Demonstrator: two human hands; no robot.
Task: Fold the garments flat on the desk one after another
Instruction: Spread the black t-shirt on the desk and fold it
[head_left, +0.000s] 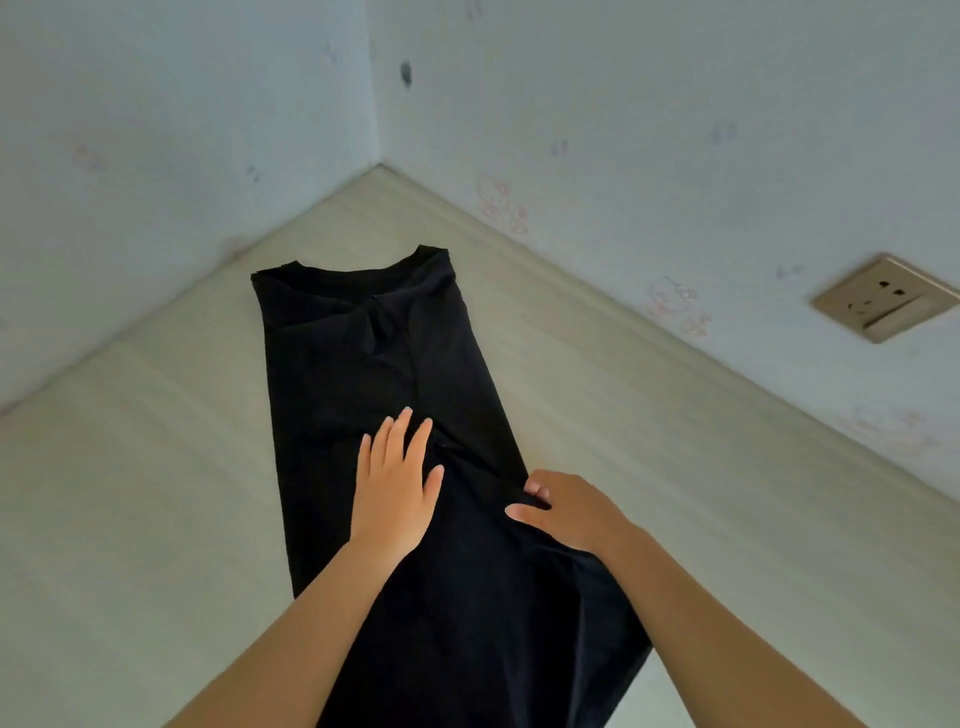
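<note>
The left hand (395, 488) presses the black garment (358, 364), fingers straight and spread. Just right of them, the right hand (571, 512) pinches its edge with curled fingers.

We can read no text, brand or number here. The black garment (363, 364) shows us no print or tag; the faint pink drawings (501, 203) on the wall (675, 93) hold no legible letters, nor does the socket plate (883, 299).

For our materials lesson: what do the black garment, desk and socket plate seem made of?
Black garment: soft matte fabric, perhaps cotton knit; it creases softly. Desk: pale wood-grain laminate, probably; fine streaks. Socket plate: likely plastic, slight gold sheen.
</note>
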